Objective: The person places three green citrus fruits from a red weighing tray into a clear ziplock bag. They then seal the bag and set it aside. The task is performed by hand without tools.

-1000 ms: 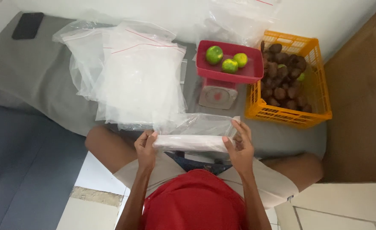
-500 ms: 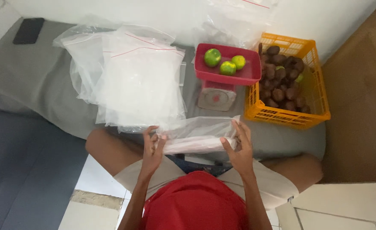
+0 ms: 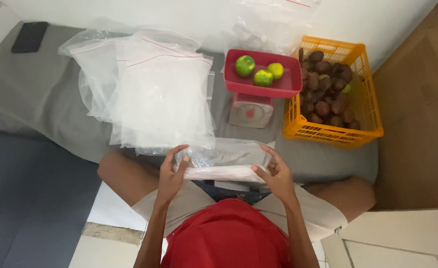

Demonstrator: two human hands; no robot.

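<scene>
Two hands hold one clear plastic bag (image 3: 226, 161) by its ends, just above the person's lap at the near edge of the grey mat (image 3: 40, 94). The left hand (image 3: 172, 173) pinches the left end, fingers curled shut on the film; the right hand (image 3: 277, 174) clamps the right end likewise. Compared with a second ago the bag's mouth has been pulled wider and its upper side lifted, so it now reads as opened rather than folded flat. Beyond lie a pile of spare bags (image 3: 154, 94), a red tray (image 3: 288, 87) with three limes (image 3: 262, 78) on a small scale (image 3: 251, 111), and an orange basket (image 3: 363, 116) of dark fruit
</scene>
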